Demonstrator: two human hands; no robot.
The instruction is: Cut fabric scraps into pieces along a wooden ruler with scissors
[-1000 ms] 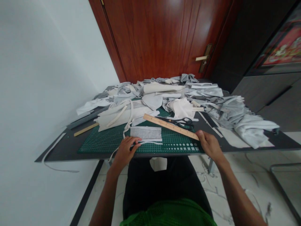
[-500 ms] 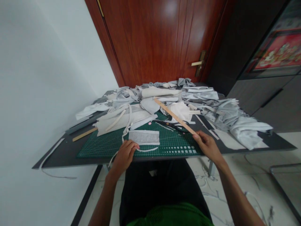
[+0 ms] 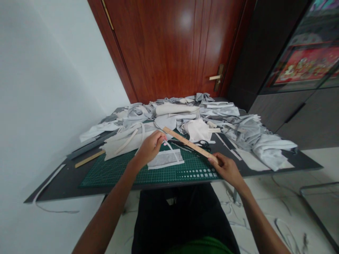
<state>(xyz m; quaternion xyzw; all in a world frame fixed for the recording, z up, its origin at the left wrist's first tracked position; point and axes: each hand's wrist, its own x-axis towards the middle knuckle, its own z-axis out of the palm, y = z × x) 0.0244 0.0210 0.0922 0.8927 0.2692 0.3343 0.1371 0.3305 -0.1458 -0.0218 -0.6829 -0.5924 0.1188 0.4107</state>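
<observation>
My left hand (image 3: pixel 151 147) is closed on a narrow white fabric strip (image 3: pixel 171 149), whose free end hangs over a small grey cloth rectangle with white edges (image 3: pixel 161 159). That piece lies on the green cutting mat (image 3: pixel 111 173). In my right hand (image 3: pixel 225 168) is a wooden ruler (image 3: pixel 189 143), gripped at its near end and slanting up to the left. Its far tip is close to my left fingers. Beneath the ruler, black scissors (image 3: pixel 203 145) rest on the mat, partly covered by it.
Heaps of white and grey cloth (image 3: pixel 251 130) line the back and right of the dark table (image 3: pixel 57 187). A second wooden strip (image 3: pixel 89 158) lies at the left. A long white strip (image 3: pixel 49 185) hangs off the left edge. Behind stands a wooden door (image 3: pixel 164 49).
My left hand has risen and moved forward with the white strip, lifting it over the grey piece. My right hand and the ruler have shifted slightly left and toward me in the view.
</observation>
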